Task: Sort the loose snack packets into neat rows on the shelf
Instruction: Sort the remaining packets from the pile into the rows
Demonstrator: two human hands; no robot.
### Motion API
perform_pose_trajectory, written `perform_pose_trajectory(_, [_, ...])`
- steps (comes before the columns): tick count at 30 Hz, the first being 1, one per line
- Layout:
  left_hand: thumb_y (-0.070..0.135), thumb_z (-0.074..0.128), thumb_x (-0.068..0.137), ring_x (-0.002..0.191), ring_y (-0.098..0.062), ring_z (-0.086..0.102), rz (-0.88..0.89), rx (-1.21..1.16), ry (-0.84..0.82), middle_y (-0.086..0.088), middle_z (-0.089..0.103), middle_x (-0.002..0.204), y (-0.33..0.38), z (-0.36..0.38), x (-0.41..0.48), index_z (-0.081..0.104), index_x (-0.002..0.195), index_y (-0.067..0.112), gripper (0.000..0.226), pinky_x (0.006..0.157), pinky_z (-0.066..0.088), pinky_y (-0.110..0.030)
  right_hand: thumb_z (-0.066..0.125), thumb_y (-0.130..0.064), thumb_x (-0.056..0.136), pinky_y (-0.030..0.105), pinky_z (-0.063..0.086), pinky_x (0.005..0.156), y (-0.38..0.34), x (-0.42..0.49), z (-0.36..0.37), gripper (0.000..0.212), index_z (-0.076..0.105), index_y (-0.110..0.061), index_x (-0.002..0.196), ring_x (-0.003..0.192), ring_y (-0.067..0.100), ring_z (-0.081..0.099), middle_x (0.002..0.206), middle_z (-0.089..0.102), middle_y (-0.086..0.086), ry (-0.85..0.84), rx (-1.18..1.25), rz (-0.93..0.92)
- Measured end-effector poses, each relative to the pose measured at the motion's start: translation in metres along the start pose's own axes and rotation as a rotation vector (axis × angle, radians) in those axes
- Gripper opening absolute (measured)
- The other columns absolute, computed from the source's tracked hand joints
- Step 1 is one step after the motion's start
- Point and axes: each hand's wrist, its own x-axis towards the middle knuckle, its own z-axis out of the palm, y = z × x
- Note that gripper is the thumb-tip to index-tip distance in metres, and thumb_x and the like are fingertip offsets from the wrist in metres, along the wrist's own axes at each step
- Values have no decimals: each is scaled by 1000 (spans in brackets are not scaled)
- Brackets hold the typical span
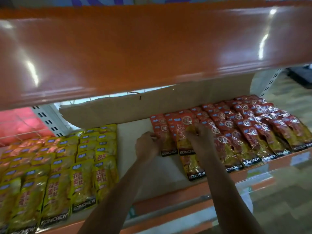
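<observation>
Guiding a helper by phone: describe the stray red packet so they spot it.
On the lower shelf, right of the bare gap, lie the red packets. At their left end, below the right hand, the stray packet juts frontward past its neighbours' black bands.

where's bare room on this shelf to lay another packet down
The white strip of shelf between the yellow packets and the red packets is bare, from the cardboard at the back to the front lip. The left hand is over its right edge. Both sides are packed with overlapping rows.
</observation>
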Motion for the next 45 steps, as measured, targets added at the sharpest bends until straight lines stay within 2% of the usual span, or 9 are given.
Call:
perform_pose_trajectory(10, [46,57,90,91,-15,63,87,36,104,2,67,104,12,2,-10,63,114,19,36,75,44,-24,54,-5,85,28,31,49,3,2,0,15,50,-16,75,51,12,38,59,45,-1,-96,-8,-45])
perform_pose_trajectory(13, [53,56,88,89,-7,64,77,-227,-94,10,68,98,19,0,-20,65,106,26,34,79,50,-23,53,-8,88,24,32,45,1,0,8,17,53,-20,76,49,9,38,58,47,-5,-138,-19,-85])
perform_pose_trajectory(16, [45,68,83,89,-9,68,59,-357,-171,9,71,98,16,0,-23,66,97,33,19,84,57,-33,52,-17,93,22,36,49,2,-2,16,13,59,-25,85,55,7,45,67,55,-6,-186,-70,-124])
perform_pose_trajectory(18, [37,69,84,86,-11,69,40,-387,-108,6,72,96,10,-3,-23,67,99,30,17,83,58,-37,52,-20,95,18,40,59,2,-2,16,21,61,-25,113,79,6,57,96,64,-6,-195,-136,-135])
perform_pose_trajectory(23, [33,64,87,80,-4,63,22,-175,-15,7,70,94,-6,-10,-27,67,108,25,23,65,47,-15,49,-6,93,25,44,85,3,1,9,37,55,-11,129,112,18,57,124,62,6,-130,-327,-216])
perform_pose_trajectory(30, [37,61,89,92,-16,66,76,30,-36,0,71,103,-3,2,-35,68,112,22,29,80,51,-27,50,-14,95,35,43,101,20,1,7,41,50,-16,135,124,20,49,133,56,5,-155,-442,-275])
perform_pose_trajectory(37, [41,58,91,79,-13,64,113,189,11,0,71,91,3,8,-38,71,98,16,29,54,37,-11,52,-17,94,38,46,100,24,-2,-1,40,52,-19,134,121,20,51,131,57,4,-177,-476,-283])
perform_pose_trajectory(41, [40,58,91,77,-16,67,90,173,-21,-1,71,84,2,9,-41,71,90,13,30,66,53,-27,52,-17,94,30,43,97,21,-7,-2,39,53,-17,133,120,20,52,131,57,4,-198,-512,-313])
perform_pose_trajectory(45, [34,54,94,92,-25,65,95,255,-25,-6,69,96,3,-4,-45,64,94,19,18,78,50,-33,50,-16,94,22,38,87,9,-24,10,35,57,-15,129,115,20,55,125,61,4,-224,-473,-346])
